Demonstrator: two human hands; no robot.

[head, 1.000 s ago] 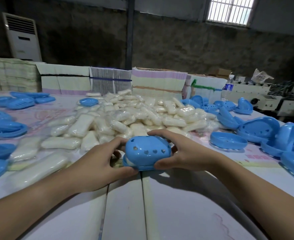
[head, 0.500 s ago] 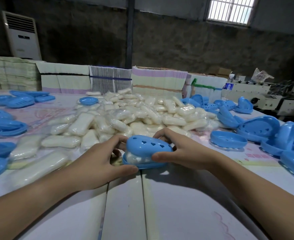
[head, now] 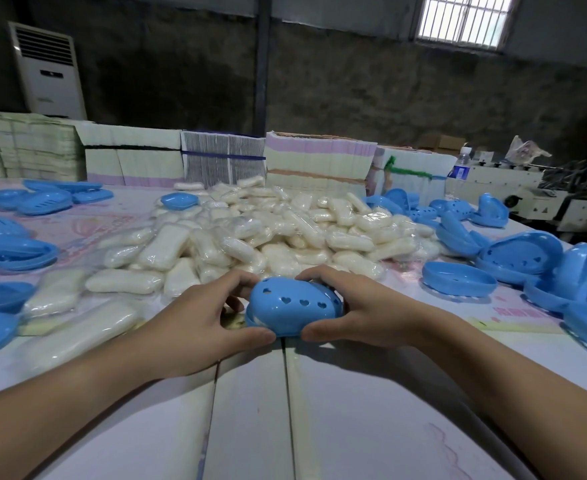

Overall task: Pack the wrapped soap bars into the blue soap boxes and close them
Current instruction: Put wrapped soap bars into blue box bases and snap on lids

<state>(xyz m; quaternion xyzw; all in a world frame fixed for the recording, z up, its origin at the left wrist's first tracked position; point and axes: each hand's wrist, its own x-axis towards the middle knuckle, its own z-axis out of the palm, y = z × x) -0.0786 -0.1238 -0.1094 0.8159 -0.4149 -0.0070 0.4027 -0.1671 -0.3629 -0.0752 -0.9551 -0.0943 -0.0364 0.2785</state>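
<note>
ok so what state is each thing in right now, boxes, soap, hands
held soap box: lid on but tilted, gap at left shows the soap
left hand: grips the box's left end
right hand: grips its right end
soap pile: wrapped, loose
tray: open, empty

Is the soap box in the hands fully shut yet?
Not fully: the soap box lid sits tilted, with a gap at its left end showing the white soap bar inside.

Blue soap box [head: 294, 306] on table, heart-holed lid tilted, ajar, white wrapped soap bars [head: 271, 233] heaped behind
</note>
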